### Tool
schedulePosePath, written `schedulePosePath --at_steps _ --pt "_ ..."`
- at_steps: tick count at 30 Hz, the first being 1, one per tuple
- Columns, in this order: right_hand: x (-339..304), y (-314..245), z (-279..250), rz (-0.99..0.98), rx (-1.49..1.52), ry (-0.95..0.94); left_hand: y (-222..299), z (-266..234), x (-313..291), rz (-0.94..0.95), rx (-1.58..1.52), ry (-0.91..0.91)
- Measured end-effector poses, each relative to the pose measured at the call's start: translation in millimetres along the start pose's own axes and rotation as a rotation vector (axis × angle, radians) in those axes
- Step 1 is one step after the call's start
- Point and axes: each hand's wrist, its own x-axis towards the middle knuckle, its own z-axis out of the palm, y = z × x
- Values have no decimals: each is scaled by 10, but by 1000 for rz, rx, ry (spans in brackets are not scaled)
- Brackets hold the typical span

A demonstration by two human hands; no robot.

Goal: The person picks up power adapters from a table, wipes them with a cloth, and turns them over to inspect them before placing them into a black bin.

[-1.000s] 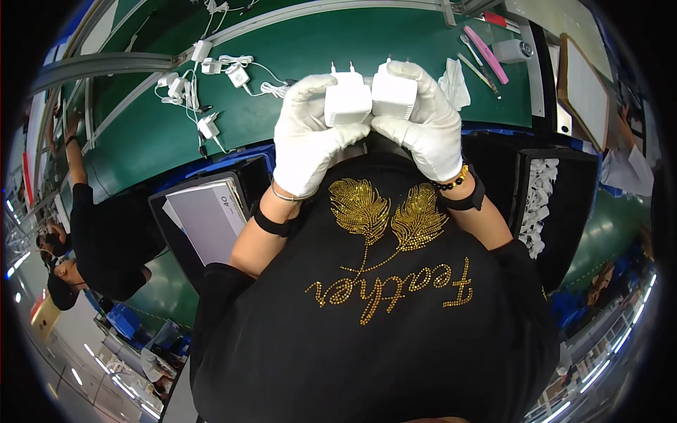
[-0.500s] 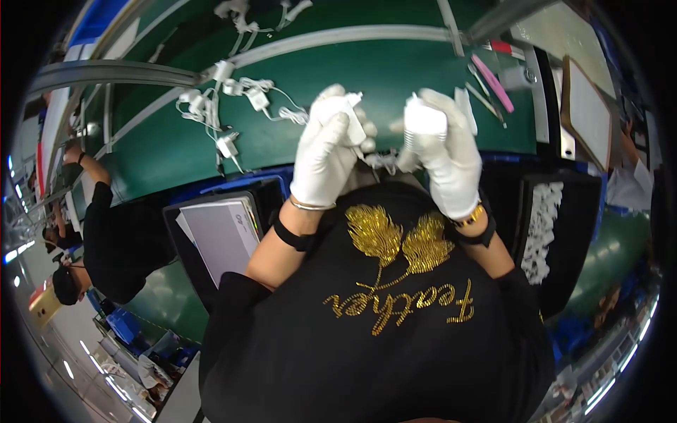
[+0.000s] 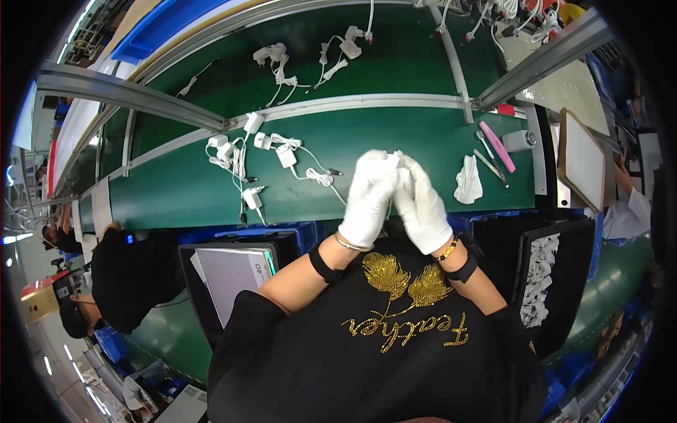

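Both of my hands wear white gloves and meet above the near edge of the green bench. My left hand (image 3: 370,190) is closed round a white power adapter, which its fingers now mostly cover. Pressed up against it, my right hand (image 3: 424,204) is closed on a white piece whose ribbed side (image 3: 407,182) shows between the hands. Whether the two pieces touch is hidden. To the left lie several white adapters with cables, one adapter (image 3: 285,156) having its coiled cable (image 3: 319,176) near my left hand. A crumpled white cloth (image 3: 467,181) lies right of my hands.
A pink tool (image 3: 497,146), thin pen-like tools (image 3: 486,161) and a grey cylinder (image 3: 520,140) lie at the right. Metal rails (image 3: 345,102) cross the bench. Beside me stand a black bin with white pieces (image 3: 539,282) and a box holding papers (image 3: 233,278). Another person (image 3: 130,282) is at the left.
My hands, apart before with a white piece in each, have come together. The view has shifted, so the bench sits lower and more of its far side shows.
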Motion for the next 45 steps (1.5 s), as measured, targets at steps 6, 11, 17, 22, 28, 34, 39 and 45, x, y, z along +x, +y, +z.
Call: schedulePosePath --at_steps 6,11,17,22,28,34,39,45 --pt "260 22 109 214 483 187 -68 -31 596 117 651 -95" --pt "313 -72 -85 324 807 250 38 -767 2058 543 1680 187" --pt "115 -89 -164 355 1452 98 168 -1446 3122 149 2192 454" --pt "122 -383 -185 644 1706 408 220 -1700 3203 -33 2245 254" --pt "256 -537 -327 617 1849 393 718 -2315 3069 256 2362 533" --pt "290 -498 -459 503 1954 349 531 -2076 3192 -59 2356 341" --pt "208 -486 -563 389 1985 122 567 -1970 3271 10 1879 220" --pt "52 -363 -650 357 2094 -69 310 -1332 2415 104 1618 142"
